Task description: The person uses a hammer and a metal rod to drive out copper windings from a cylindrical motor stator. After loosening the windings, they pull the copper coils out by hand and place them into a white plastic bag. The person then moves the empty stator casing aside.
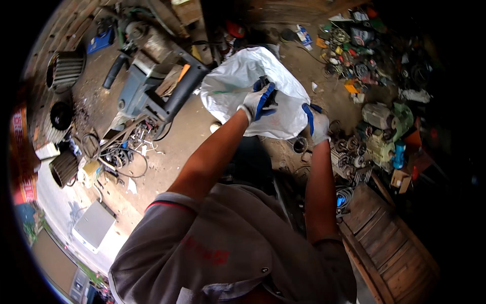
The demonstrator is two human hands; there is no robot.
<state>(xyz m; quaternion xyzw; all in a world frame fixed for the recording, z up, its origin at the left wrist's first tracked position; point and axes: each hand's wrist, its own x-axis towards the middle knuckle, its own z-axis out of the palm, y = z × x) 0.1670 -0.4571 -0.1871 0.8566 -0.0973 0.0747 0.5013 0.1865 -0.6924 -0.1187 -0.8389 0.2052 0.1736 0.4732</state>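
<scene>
A large white woven sack (228, 76) lies with its mouth spread wide in front of me. My left hand (258, 102), in a white glove with a blue palm, reaches over the sack's opening. Its fingers close around a black object (272, 95) whose kind I cannot make out. At the sack's right edge, my right hand (318, 125), gloved alike, grips the rim. What lies deeper in the sack is mostly hidden by my left hand.
A big grey-blue power tool (136, 91) with a black handle stands at the left, cables and scrap beside it. Ribbed metal motor housings (68, 70) lie farther left. Mixed small parts (354, 55) and old motors (379, 116) heap up at right, near a wooden board (379, 238).
</scene>
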